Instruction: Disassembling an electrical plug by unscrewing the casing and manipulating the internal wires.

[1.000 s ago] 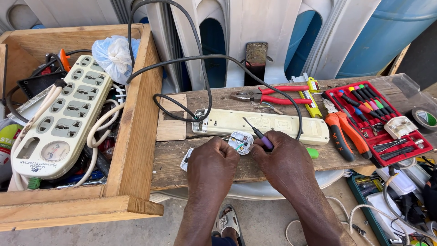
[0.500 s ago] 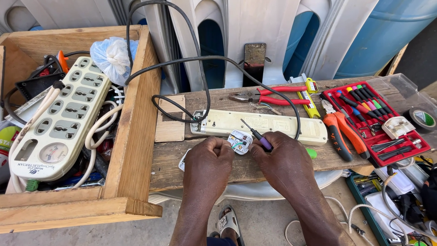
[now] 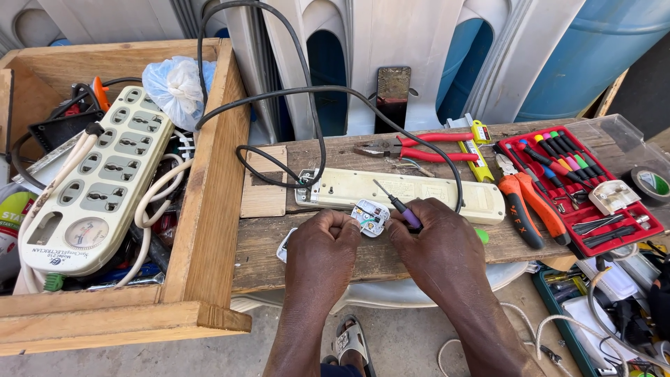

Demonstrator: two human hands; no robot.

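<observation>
The left hand (image 3: 322,250) pinches a small white plug (image 3: 370,217) at the front of the wooden surface (image 3: 265,241), just before a cream power strip (image 3: 401,188). The right hand (image 3: 440,246) is closed around a purple-handled screwdriver (image 3: 399,204), its tip angled up over the strip. Red pliers (image 3: 419,146) lie behind

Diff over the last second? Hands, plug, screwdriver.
Little changed. The left hand holds the white plug as before, and the right hand keeps the purple-handled screwdriver, its tip angled up-left over the power strip; any shift is slight. Nothing taken or let go. The red pliers, tool case and wooden crate stayed put.
</observation>
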